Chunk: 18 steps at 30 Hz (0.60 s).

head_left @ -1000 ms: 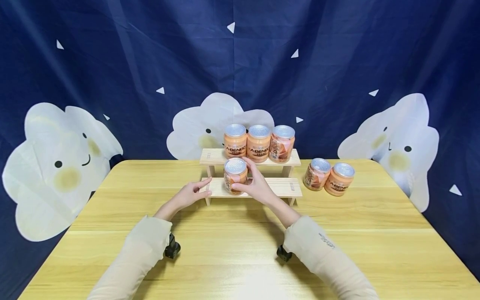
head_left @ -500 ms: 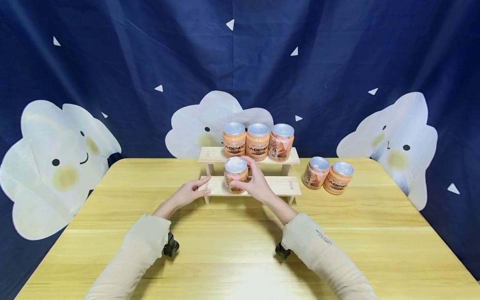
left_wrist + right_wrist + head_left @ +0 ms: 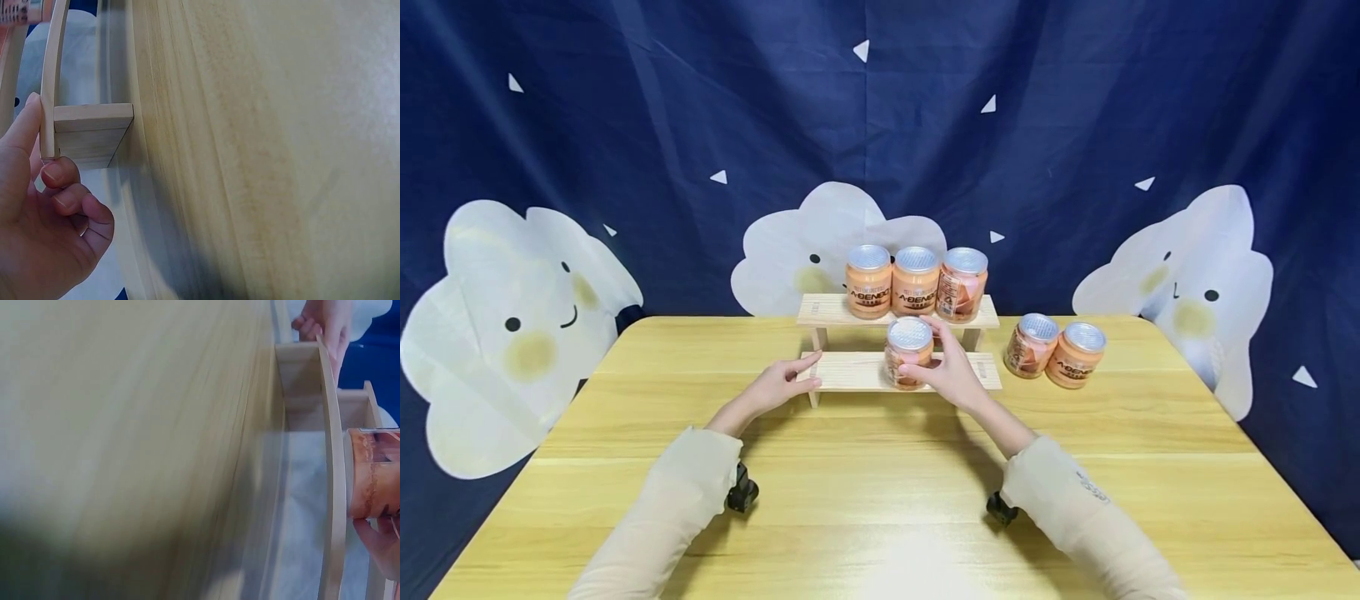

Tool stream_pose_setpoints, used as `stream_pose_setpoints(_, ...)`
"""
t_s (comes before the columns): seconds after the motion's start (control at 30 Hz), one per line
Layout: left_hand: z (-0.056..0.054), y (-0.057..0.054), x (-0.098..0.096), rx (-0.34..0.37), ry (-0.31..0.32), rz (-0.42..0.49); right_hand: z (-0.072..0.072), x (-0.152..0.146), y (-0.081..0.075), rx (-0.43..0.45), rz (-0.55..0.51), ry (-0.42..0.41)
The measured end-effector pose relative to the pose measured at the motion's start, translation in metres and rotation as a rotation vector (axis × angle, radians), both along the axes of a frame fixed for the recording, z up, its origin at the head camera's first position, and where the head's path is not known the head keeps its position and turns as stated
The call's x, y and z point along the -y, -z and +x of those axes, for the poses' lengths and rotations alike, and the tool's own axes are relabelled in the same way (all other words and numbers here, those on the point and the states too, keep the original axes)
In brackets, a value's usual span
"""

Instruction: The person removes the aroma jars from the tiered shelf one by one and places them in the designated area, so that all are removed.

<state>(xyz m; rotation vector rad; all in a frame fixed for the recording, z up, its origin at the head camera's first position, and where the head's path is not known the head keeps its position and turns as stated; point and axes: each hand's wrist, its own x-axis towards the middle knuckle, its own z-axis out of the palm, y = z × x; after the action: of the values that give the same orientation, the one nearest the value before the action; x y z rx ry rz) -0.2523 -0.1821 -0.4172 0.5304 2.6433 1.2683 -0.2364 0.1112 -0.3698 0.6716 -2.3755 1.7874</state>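
Note:
My right hand [image 3: 953, 375] grips a jar [image 3: 897, 357] with an orange-pink label and silver lid, thumb in front and fingers behind. The jar stands upright at the lower tier [image 3: 850, 372] of a two-step wooden rack, near its middle. In the right wrist view, the jar's base [image 3: 350, 475] lies right at the board, and part of the hand is cut off. My left hand [image 3: 773, 385] pinches the left end of that lower tier; the left wrist view shows its thumb and fingers on opposite faces of the board [image 3: 50, 119].
Three similar jars [image 3: 915, 283] stand side by side on the upper tier [image 3: 820, 310]. Two more jars [image 3: 1030, 348] stand on the wooden table [image 3: 880, 475] right of the rack. Behind the table hangs a dark blue curtain [image 3: 925, 125] with white clouds.
My right hand has carried the jar to the right along the lower tier, from left of its middle to about the middle. The left hand stays at the rack's left end.

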Motion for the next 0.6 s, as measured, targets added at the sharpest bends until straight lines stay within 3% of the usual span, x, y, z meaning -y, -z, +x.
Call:
stream_pose_setpoints(0.27,0.0,0.0,0.001,-0.005,0.003,-0.006,-0.01,-0.045,0.019,-0.061,0.023,0.075)
stream_pose_setpoints(0.6,-0.001,-0.002,0.001,0.0,0.021,0.013,-0.003,-0.101,0.013,-0.062,0.005,0.171)
